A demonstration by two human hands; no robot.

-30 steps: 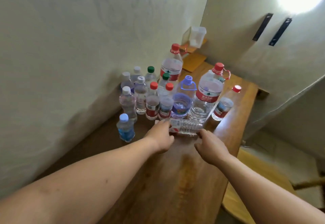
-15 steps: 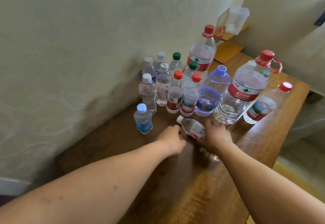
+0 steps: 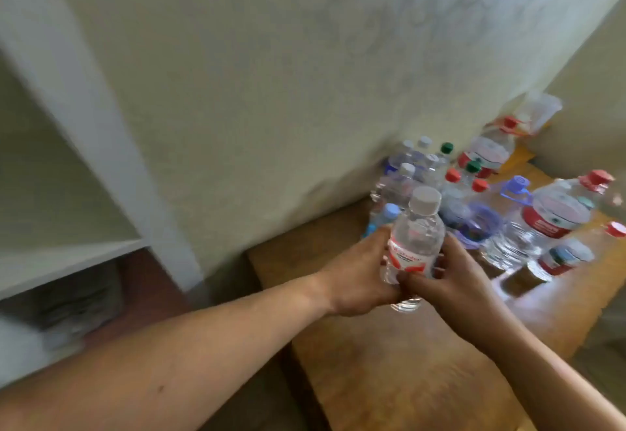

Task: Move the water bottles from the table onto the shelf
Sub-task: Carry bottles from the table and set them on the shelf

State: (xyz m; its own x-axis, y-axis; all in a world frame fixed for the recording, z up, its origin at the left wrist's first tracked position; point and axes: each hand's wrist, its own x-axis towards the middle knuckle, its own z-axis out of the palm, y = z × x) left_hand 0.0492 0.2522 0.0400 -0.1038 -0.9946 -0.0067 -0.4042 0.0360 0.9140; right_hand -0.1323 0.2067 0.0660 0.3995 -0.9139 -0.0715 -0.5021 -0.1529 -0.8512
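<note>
A small clear water bottle [image 3: 416, 237] with a white cap and a red-and-white label is held upright above the wooden table [image 3: 389, 363]. My left hand [image 3: 359, 278] grips its left side and my right hand [image 3: 454, 274] grips its right side and bottom. Behind it, several more bottles stand on the table against the wall, among them a large red-capped bottle [image 3: 555, 213], a purple-capped jug [image 3: 487, 217] and a small blue-capped bottle [image 3: 382, 217]. A white shelf [image 3: 67, 258] stands at the left.
A dark floor gap lies between the white shelf and the table. A clear plastic container [image 3: 538, 110] sits in the far corner. The pale wall runs close behind the bottles. The view is motion-blurred.
The small bottle that lay on its side on the table is now lifted and upright in both hands. The view has swung left, bringing the white shelf into sight.
</note>
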